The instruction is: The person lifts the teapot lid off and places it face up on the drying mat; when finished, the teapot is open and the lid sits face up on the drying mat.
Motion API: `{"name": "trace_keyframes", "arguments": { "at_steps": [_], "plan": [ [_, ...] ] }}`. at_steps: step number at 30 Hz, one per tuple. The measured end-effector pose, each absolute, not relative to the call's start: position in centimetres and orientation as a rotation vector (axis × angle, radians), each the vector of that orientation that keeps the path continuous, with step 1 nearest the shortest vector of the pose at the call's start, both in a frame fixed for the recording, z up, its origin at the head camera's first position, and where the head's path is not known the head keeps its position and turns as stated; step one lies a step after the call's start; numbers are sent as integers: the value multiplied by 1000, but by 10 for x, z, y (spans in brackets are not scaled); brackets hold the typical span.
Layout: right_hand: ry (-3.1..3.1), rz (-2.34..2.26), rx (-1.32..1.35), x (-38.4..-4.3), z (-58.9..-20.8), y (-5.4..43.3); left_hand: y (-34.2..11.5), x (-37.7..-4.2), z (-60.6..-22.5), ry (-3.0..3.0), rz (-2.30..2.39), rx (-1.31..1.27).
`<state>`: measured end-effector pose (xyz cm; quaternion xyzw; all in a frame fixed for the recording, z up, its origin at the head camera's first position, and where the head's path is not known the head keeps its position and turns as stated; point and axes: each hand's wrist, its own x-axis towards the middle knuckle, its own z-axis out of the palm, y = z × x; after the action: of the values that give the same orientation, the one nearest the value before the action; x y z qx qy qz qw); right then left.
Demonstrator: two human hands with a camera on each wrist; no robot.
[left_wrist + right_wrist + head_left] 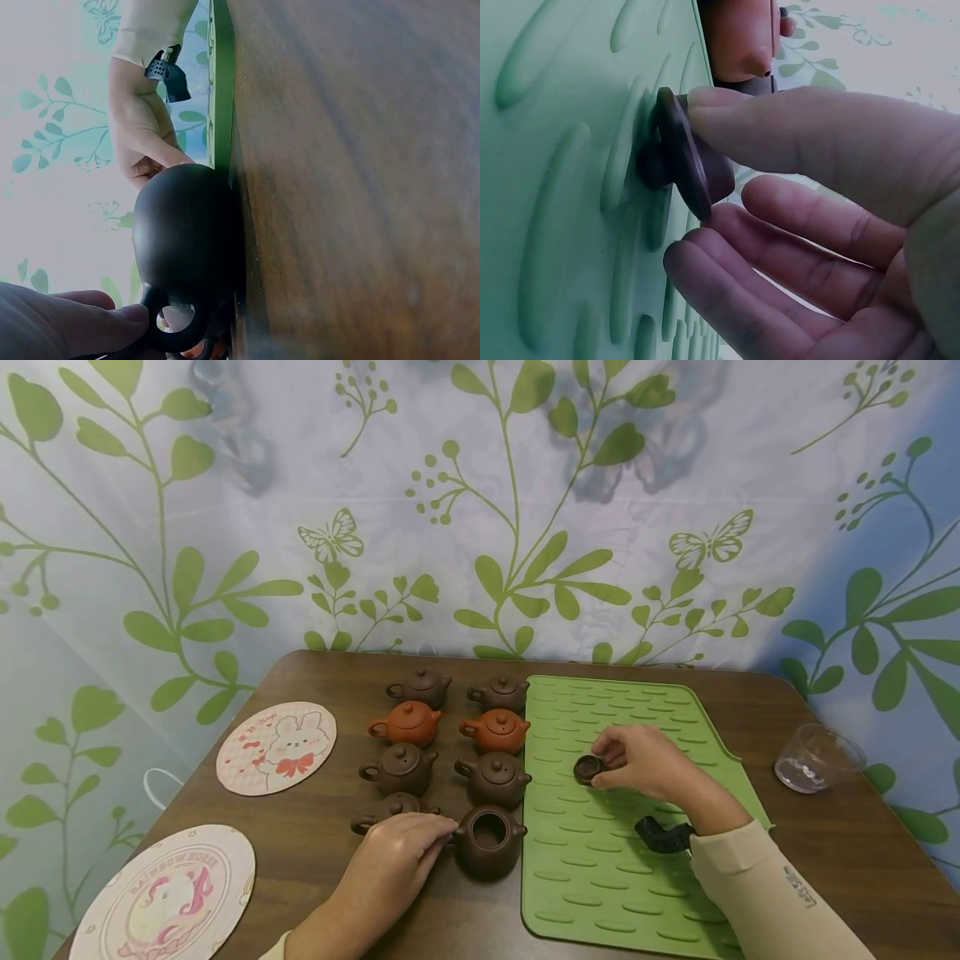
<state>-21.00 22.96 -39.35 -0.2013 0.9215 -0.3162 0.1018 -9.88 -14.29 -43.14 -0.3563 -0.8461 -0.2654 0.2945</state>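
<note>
Teapot lid [684, 154] is round, dark brown, upturned, with 1 knob [653, 166].

A whitish sheet [408, 543] printed with green leafy sprigs and butterflies is hanging behind and beside a dark brown, wood-grained bench [303, 839] with rounded far corners, and is looking bluish at right.
</note>
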Motion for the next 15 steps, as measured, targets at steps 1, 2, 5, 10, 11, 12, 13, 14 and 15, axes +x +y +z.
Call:
{"name": "trace_keyframes", "arguments": {
  "at_steps": [1,2,5,10,11,12,13,14,15],
  "plan": [
    [2725,-927,-590,-210,-393,230,-143,-99,-431,-2253,-706,-948],
    [2729,-918,-589,-210,-393,230,-143,-99,-431,-2254,-706,-948],
    [2740,-898,-576,-211,-393,230,-143,-99,-431,-2256,-707,-946],
    [2745,-880,-570,-211,-393,230,-143,-99,-432,-2257,-704,-946],
    [2747,-879,-570,-210,-393,230,-143,-99,-432,-2257,-704,-945],
    [2749,-877,-570,-210,-393,230,-143,-99,-432,-2258,-704,-944],
    [2750,-876,-570,-210,-393,230,-143,-99,-432,-2258,-704,-944],
    [2751,-875,-570,-210,-393,230,-143,-99,-432,-2258,-704,-943],
    [2752,-874,-570,-209,-392,230,-143,-99,-431,-2258,-704,-943]
  ]
}}
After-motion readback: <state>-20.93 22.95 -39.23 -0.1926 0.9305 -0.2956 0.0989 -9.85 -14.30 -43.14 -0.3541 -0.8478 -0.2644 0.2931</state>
